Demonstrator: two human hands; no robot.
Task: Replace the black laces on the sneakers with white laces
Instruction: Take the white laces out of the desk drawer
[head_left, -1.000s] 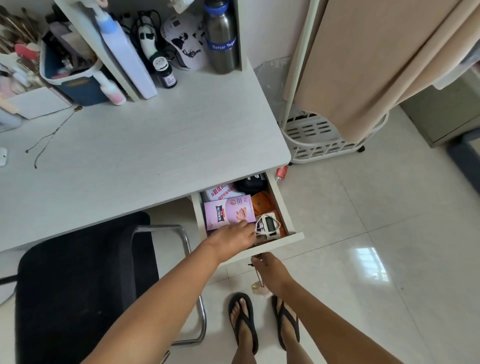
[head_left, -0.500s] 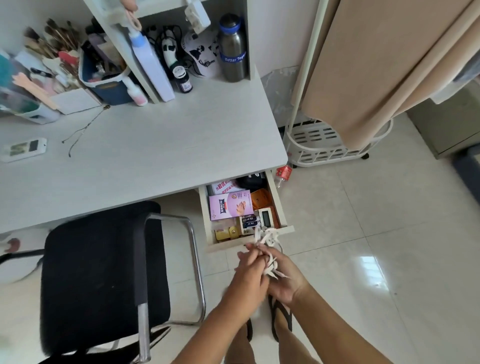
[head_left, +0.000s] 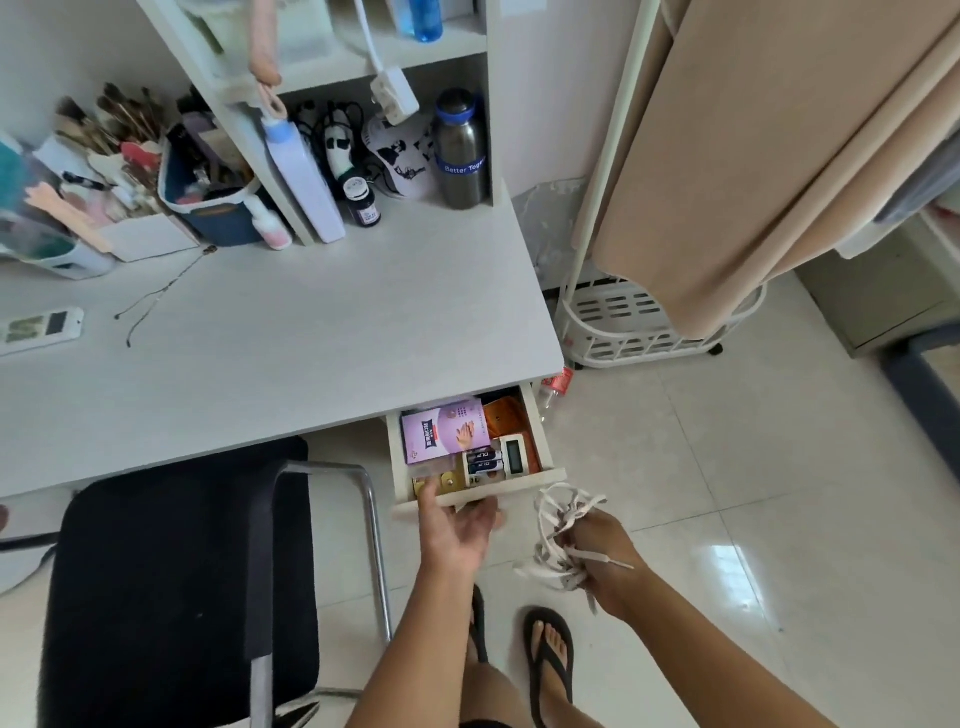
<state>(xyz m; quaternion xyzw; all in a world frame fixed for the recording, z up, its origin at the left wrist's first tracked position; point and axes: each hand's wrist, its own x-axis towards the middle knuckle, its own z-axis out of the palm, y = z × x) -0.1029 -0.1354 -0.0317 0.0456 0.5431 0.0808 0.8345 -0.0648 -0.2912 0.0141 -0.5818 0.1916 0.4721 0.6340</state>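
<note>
We grip the bunched white laces (head_left: 563, 540) in our right hand (head_left: 605, 558), fingers curled around them; our left hand (head_left: 457, 525), fingers loosely spread, touches the drawer (head_left: 543, 475) front.

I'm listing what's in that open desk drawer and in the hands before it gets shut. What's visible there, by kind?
Purple box: 1
Batteries: 2 visible
Small device with a screen: 1
Orange packet: 1
Gold item at the front: 1, unclear what
Bundle of white laces, gripped in the right hand: 1
Total: 7
The left hand touches the drawer front.
</note>
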